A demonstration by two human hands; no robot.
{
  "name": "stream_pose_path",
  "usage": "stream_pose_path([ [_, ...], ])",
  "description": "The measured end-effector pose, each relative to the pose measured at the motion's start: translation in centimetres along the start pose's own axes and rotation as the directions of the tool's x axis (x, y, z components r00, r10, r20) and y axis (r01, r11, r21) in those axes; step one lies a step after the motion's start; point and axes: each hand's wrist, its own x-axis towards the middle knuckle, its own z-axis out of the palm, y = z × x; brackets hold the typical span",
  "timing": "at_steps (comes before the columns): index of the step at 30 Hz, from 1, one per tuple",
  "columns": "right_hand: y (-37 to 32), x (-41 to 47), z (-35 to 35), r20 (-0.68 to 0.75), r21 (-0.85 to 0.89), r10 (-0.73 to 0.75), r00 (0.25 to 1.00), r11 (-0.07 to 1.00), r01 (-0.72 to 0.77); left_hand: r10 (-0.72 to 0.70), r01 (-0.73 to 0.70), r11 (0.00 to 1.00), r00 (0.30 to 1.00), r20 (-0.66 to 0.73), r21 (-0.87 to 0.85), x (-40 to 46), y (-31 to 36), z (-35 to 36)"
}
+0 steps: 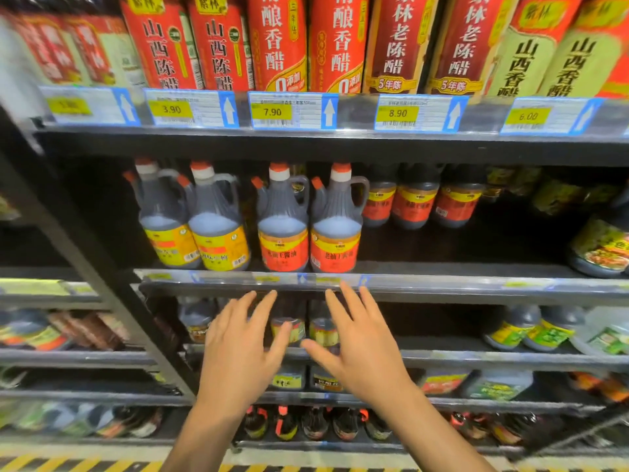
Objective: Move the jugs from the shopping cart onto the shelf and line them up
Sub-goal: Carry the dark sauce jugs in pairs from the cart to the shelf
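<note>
both hands hang in front of the shelf edge [425, 284] that carries the jugs, just below it and holding nothing. left hand [238, 349] has its fingers spread and straight, tips just short of the edge. right hand [360, 345], just beside it, is spread the same way, thumb angled toward the left hand; its fingertips overlap the edge in the picture, but whether they touch it cannot be told.

on that shelf, going left to right, four dark jugs stand upright in a row at the front. first yellow-label jug [166, 216] is blurred and its label unreadable. second yellow-label jug [218, 219] stands touching it. then a small gap, then the first red-label jug [282, 219] and the second red-label jug [337, 219], side by side and directly above the hands. right of those, set further back in shadow, smaller red-label bottles [415, 206] show only partly, their tops hidden by the shelf above. a green-label container [602, 247] is cut off at the right border.

above the jug shelf, price tags [272, 112] read 3.90, 7.90, 8.90 and 6.00; the leftmost is too blurred. tall vinegar bottles [279, 42] above them are cut off at the top. the cart is out of view.
</note>
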Motion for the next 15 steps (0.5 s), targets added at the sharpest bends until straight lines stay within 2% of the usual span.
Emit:
stream_pose_path([
  [5, -2.3, -1.9, 0.8, 0.137, -0.004, -0.131, 0.982, 0.991, 0.133, -0.148, 0.143, 0.974, 0.989, 0.014, 0.173, -5.5, -1.2, -1.3],
  [9, -5.3, -3.6, 2.1, 0.197, 0.079, -0.240, 0.951, 0.970, 0.229, -0.287, 0.287, 0.930, 0.957, -0.033, 0.231, -11.2, -2.5, -2.9],
  [15, -12.9, -6.1, 3.7, 0.229, 0.203, -0.405, 0.885, 0.909, 0.364, -0.503, 0.510, 0.787, 0.856, -0.119, 0.347, -19.0, -5.4, -5.7],
])
